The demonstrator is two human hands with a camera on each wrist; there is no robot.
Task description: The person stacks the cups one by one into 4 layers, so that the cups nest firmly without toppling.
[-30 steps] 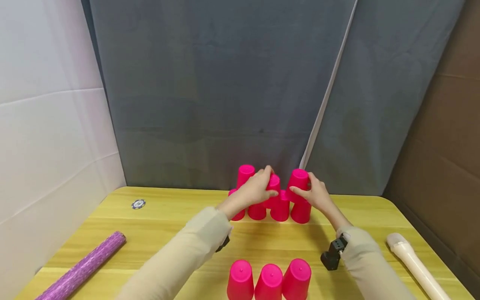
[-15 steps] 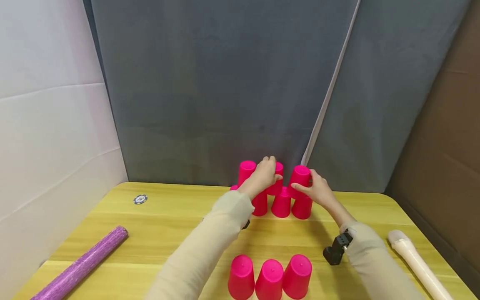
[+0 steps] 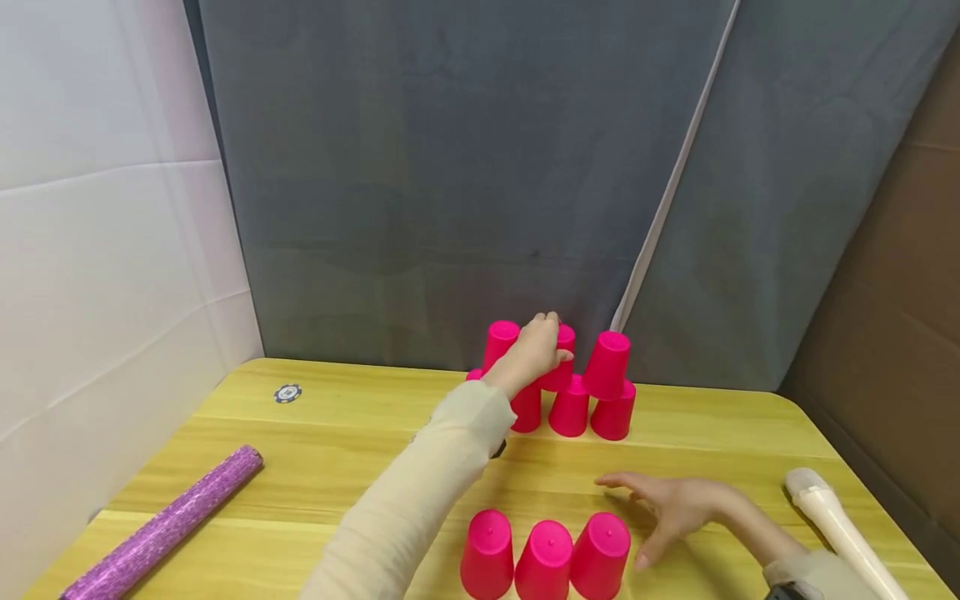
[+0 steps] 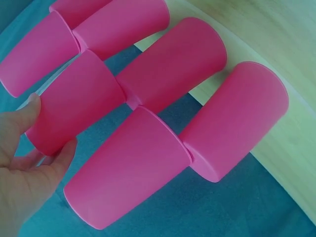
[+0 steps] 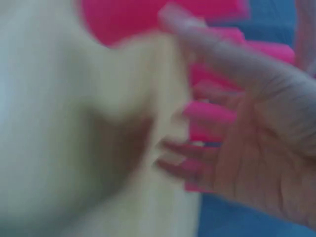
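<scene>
Table: yellow wooden tabletop (image 3: 337, 467), bearing everything.
Far stack: pink plastic cups upturned in two tiers (image 3: 592, 392), upper ones bridging lower rims near the grey backdrop.
Near row: three pink upturned cups (image 3: 545, 554), bottoms cut off by the frame.
Left hand (image 3: 531, 354): curled round the middle upper pink cup (image 4: 74, 103), steadying it.
Right hand (image 3: 671, 504): spread, empty, beside the near row; wrist view blurred.

Makeshift recording booth, grey fabric backdrop (image 3: 465, 167) hung behind a yellow wooden surface (image 3: 337, 467), white panel (image 3: 97, 250) at left, brown cardboard wall (image 3: 900, 267) at right, assorted props laid out.
</scene>
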